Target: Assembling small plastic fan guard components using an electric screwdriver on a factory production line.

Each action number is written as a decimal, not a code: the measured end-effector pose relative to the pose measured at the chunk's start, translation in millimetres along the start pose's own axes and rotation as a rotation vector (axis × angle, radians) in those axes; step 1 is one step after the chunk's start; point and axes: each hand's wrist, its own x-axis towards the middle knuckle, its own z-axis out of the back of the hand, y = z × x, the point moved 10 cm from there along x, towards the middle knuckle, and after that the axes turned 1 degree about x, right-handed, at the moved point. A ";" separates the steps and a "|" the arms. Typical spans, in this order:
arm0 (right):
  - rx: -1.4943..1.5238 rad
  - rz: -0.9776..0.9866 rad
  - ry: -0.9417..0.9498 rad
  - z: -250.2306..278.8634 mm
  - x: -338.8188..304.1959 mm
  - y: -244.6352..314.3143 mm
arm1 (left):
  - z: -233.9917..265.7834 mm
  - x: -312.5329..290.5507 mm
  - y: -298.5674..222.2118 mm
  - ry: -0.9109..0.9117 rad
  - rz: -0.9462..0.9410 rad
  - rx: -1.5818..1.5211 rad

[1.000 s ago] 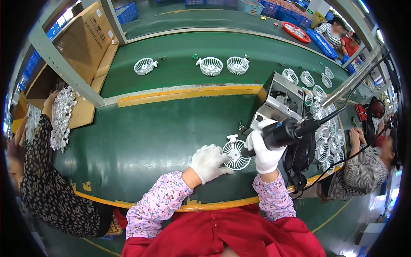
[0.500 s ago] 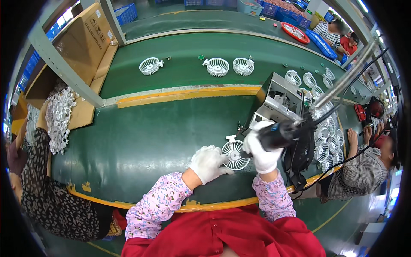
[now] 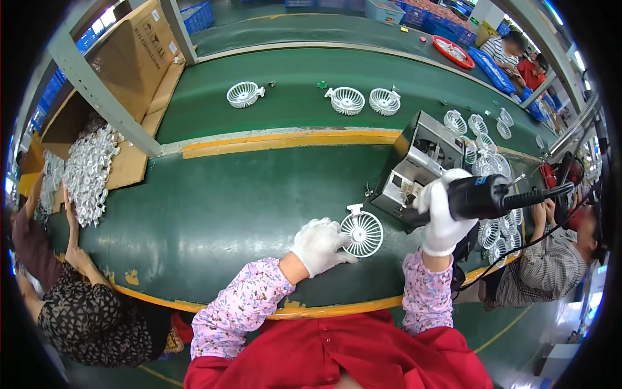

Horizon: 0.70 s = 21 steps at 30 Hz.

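My left hand [image 3: 322, 247], in a white glove, grips the left rim of a round white fan cage [image 3: 363, 235], which lies on the green bench with its short stem pointing away from me. My right hand [image 3: 447, 211], also gloved, is wrapped round a black electric screwdriver [image 3: 478, 197]. The screwdriver's front end sits low beside a metal box-shaped machine [image 3: 414, 165], apart from the fan cage. Its bit is hard to make out there. A small dark part [image 3: 368, 190] lies just beyond the cage.
Several white fan cages [image 3: 492, 232] crowd the bench at the right. More cages [image 3: 245, 94] ride on the green belt [image 3: 291, 84] beyond. At the left, a cardboard box [image 3: 129, 146] spills white parts [image 3: 91, 172]. Co-workers sit on both sides; a cable [image 3: 512, 251] crosses at the right.
My right hand has moved the screwdriver off the fan cage, rightward and toward the metal machine. My left hand stays at the cage. The left co-worker's arm has drawn back from the box.
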 end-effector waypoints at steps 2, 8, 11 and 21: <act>0.208 -0.055 0.120 -21.3 -15.0 -4.8 | -2.9 -0.9 0.7 0.015 -0.008 -0.011; 0.259 -0.309 0.192 -45.1 -66.5 -55.0 | -4.2 2.1 -2.0 0.071 0.013 0.009; 0.143 -0.287 0.254 -59.2 -69.5 -56.2 | -4.0 2.0 0.6 -0.015 -0.007 -0.014; 0.178 -0.359 0.433 -70.1 -68.8 -64.3 | 1.6 2.1 3.1 0.008 0.032 -0.035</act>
